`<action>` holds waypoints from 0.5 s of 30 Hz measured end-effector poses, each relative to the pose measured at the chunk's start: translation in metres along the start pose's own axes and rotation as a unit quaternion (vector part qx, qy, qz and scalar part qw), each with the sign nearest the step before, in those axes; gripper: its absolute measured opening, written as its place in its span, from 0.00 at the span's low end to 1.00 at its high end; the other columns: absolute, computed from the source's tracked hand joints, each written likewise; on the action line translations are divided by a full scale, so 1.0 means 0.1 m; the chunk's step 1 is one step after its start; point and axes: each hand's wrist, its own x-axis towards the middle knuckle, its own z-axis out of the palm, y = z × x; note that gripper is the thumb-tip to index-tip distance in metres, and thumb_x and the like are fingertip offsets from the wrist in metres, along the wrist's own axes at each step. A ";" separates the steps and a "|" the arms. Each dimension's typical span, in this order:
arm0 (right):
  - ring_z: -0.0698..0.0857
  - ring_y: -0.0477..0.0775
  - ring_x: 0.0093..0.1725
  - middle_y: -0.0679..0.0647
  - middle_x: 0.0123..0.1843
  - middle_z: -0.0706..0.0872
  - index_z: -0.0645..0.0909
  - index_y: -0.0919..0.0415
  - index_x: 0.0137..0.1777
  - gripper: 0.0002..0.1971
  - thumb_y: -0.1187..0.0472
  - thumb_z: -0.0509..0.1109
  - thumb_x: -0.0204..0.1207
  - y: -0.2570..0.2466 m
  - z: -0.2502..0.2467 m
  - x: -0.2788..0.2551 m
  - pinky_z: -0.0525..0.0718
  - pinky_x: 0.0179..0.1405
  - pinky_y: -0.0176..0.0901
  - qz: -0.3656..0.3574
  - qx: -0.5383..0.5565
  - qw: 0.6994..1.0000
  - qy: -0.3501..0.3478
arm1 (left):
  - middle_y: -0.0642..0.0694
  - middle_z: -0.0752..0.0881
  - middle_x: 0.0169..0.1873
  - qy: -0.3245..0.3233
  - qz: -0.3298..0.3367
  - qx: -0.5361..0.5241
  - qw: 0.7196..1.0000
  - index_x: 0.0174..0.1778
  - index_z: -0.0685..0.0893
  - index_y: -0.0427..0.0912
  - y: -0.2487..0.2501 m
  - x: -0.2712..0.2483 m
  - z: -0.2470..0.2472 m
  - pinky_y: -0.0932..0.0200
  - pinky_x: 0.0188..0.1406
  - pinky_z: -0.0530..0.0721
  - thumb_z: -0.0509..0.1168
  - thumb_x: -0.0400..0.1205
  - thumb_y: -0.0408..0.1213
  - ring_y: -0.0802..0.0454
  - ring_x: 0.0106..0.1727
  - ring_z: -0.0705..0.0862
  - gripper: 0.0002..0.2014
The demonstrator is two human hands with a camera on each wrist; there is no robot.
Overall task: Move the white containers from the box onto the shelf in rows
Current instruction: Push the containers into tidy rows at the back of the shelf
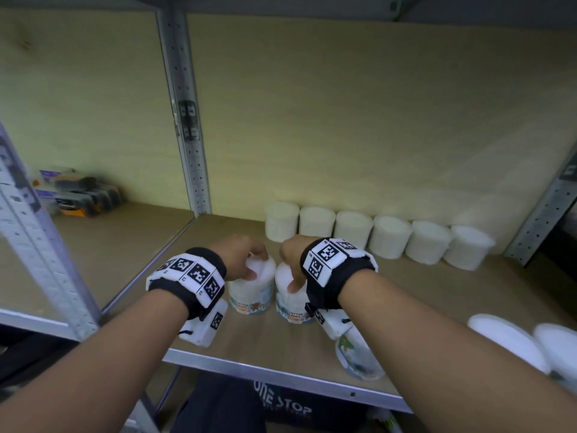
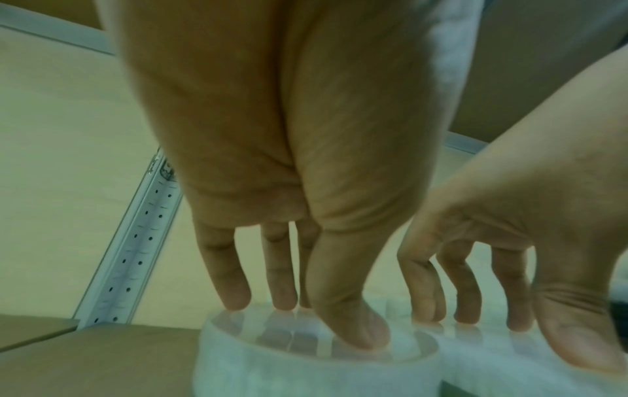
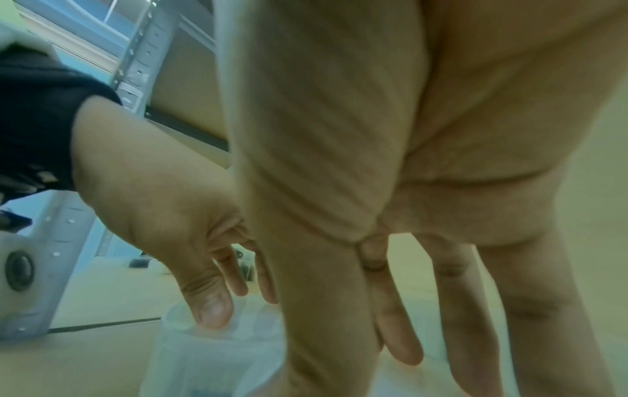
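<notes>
Two white containers with printed labels stand side by side on the brown shelf board [image 1: 421,295]. My left hand [image 1: 254,265] rests its fingertips and thumb on the lid of the left container [image 1: 249,295]. My right hand [image 1: 292,270] does the same on the right container [image 1: 288,304]. In the left wrist view, the left hand [image 2: 306,319] has nearly straight fingers pointing down onto the lid of the left container [image 2: 306,368], and neither thumb nor fingers wrap its rim. The right container [image 2: 493,362] stands just beside it. Several white containers form a row [image 1: 390,240] along the back wall.
A lying container [image 1: 359,357] and two more white lids [image 1: 505,339] sit at the front right of the shelf. A perforated metal post [image 1: 187,120] divides off the left bay, which holds dark packaged items [image 1: 78,195]. A dark box [image 1: 281,404] shows below the shelf edge.
</notes>
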 end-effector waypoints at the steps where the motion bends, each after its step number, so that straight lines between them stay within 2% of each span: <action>1: 0.84 0.55 0.46 0.44 0.35 0.78 0.78 0.54 0.47 0.23 0.37 0.76 0.65 0.02 0.04 0.09 0.81 0.42 0.43 -0.008 -0.039 0.999 0.006 | 0.49 0.81 0.66 0.000 0.000 -0.004 1.000 0.67 0.80 0.50 0.00 -0.05 0.01 0.55 0.61 0.78 0.72 0.76 0.36 0.49 0.66 0.80 0.22; 2: 0.82 0.54 0.40 0.43 0.30 0.73 0.72 0.52 0.41 0.27 0.33 0.76 0.57 0.03 0.11 0.19 0.83 0.42 0.43 -0.001 -0.012 1.000 -0.006 | 0.50 0.81 0.66 0.001 -0.001 -0.010 1.000 0.66 0.80 0.50 0.01 -0.10 0.03 0.55 0.61 0.77 0.72 0.76 0.36 0.49 0.66 0.79 0.22; 3: 0.82 0.54 0.36 0.44 0.29 0.73 0.67 0.50 0.37 0.30 0.30 0.75 0.51 0.05 0.21 0.33 0.86 0.42 0.47 -0.004 -0.023 1.000 -0.009 | 0.50 0.81 0.66 0.004 -0.001 -0.016 1.000 0.66 0.80 0.51 0.01 -0.15 0.04 0.55 0.61 0.77 0.72 0.76 0.36 0.49 0.66 0.79 0.22; 4: 0.83 0.54 0.33 0.45 0.29 0.75 0.65 0.51 0.33 0.32 0.28 0.74 0.45 0.08 0.31 0.43 0.88 0.40 0.50 -0.014 -0.029 0.999 -0.002 | 0.50 0.81 0.66 0.007 -0.001 -0.020 1.000 0.66 0.80 0.51 0.01 -0.20 0.05 0.55 0.61 0.78 0.72 0.76 0.37 0.50 0.66 0.79 0.22; 6: 0.85 0.55 0.30 0.48 0.29 0.81 0.66 0.48 0.31 0.31 0.28 0.74 0.38 0.04 0.30 0.25 0.89 0.36 0.54 -0.008 -0.018 1.000 -0.007 | 0.50 0.81 0.66 0.011 0.001 -0.029 1.000 0.66 0.80 0.51 0.03 -0.29 0.09 0.54 0.63 0.77 0.72 0.76 0.38 0.50 0.66 0.78 0.22; 7: 0.85 0.56 0.30 0.49 0.30 0.83 0.67 0.47 0.31 0.30 0.30 0.77 0.39 0.01 0.28 0.11 0.89 0.36 0.54 -0.003 -0.015 1.000 0.000 | 0.51 0.81 0.66 0.011 0.004 -0.031 0.999 0.67 0.80 0.51 0.03 -0.33 0.10 0.54 0.63 0.77 0.72 0.76 0.38 0.50 0.66 0.78 0.22; 9: 0.87 0.57 0.33 0.52 0.34 0.87 0.73 0.50 0.35 0.26 0.36 0.82 0.49 -0.07 0.17 -0.22 0.90 0.37 0.51 -0.008 -0.002 1.000 -0.006 | 0.51 0.81 0.66 0.010 0.011 -0.029 0.999 0.67 0.80 0.51 0.05 -0.39 0.12 0.55 0.63 0.76 0.72 0.77 0.39 0.50 0.66 0.77 0.22; 11: 0.88 0.58 0.39 0.55 0.41 0.89 0.79 0.56 0.47 0.24 0.43 0.82 0.59 -0.11 0.14 -0.47 0.84 0.34 0.42 -0.031 -0.007 0.999 0.011 | 0.51 0.81 0.65 0.010 0.018 -0.030 0.999 0.66 0.80 0.51 0.08 -0.45 0.15 0.56 0.62 0.75 0.72 0.77 0.40 0.51 0.65 0.77 0.21; 13: 0.83 0.57 0.42 0.56 0.46 0.86 0.79 0.63 0.59 0.26 0.48 0.80 0.67 -0.11 0.16 -0.60 0.76 0.29 0.40 -0.041 0.005 0.999 -0.009 | 0.52 0.81 0.65 0.011 0.022 -0.034 0.999 0.66 0.80 0.51 0.11 -0.49 0.17 0.56 0.61 0.76 0.72 0.77 0.40 0.51 0.65 0.77 0.20; 15: 0.80 0.56 0.45 0.56 0.48 0.83 0.77 0.65 0.64 0.26 0.50 0.77 0.72 -0.11 0.17 -0.69 0.75 0.36 0.42 -0.043 0.011 0.999 -0.015 | 0.52 0.81 0.64 0.010 0.026 -0.030 0.999 0.65 0.80 0.51 0.14 -0.52 0.17 0.56 0.61 0.75 0.72 0.77 0.41 0.51 0.64 0.77 0.20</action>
